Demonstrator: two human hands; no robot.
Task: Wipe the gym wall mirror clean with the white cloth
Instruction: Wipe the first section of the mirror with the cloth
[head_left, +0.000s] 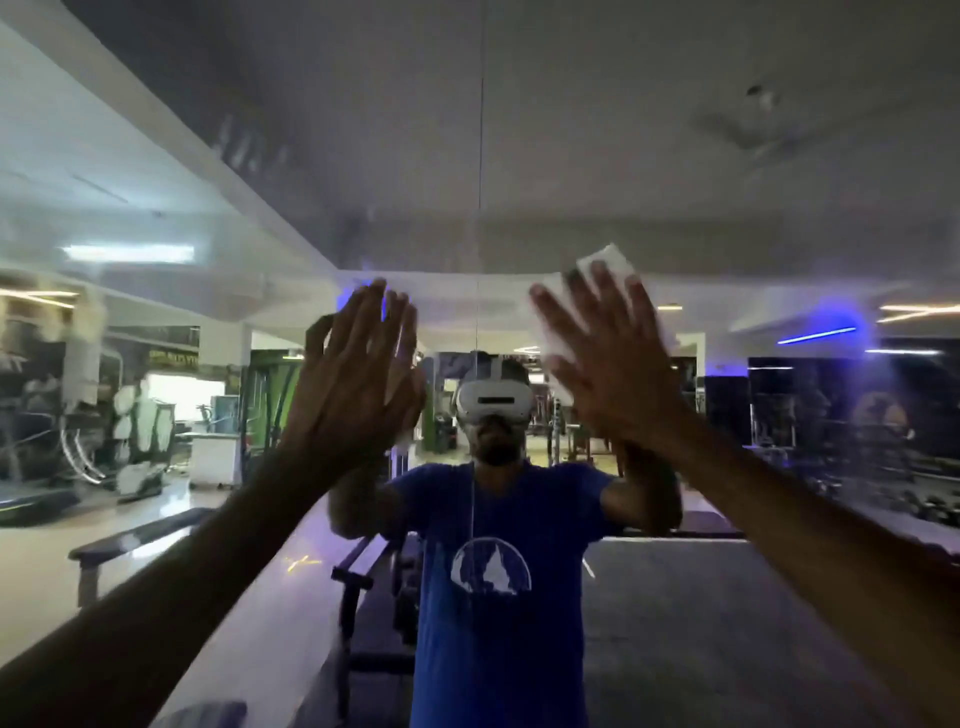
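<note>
Left hand (358, 374): mine, fingers straight and spread, palm flat against the mirror (727, 182), holding nothing.
Right hand (608, 364): mine, fingers splayed, pressing the white cloth (605, 265) to the glass.
Cloth position: under my right palm, upper edge showing above my fingertips.
Reflection: bench (140, 538) at lower left.

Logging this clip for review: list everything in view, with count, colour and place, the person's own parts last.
mirror: one, fills the view, thin vertical seam at centre
white cloth: one, white, pressed to the mirror under the right hand
reflected person: one, blue shirt, white headset, centre
reflected benches: two or more, dark, lower left
reflected gym machines: several, blurred, left
reflected blue lights: a few, right
left hand: one, fingers straight, raised at the glass, no cloth
right hand: one, fingers spread flat over the cloth
</note>
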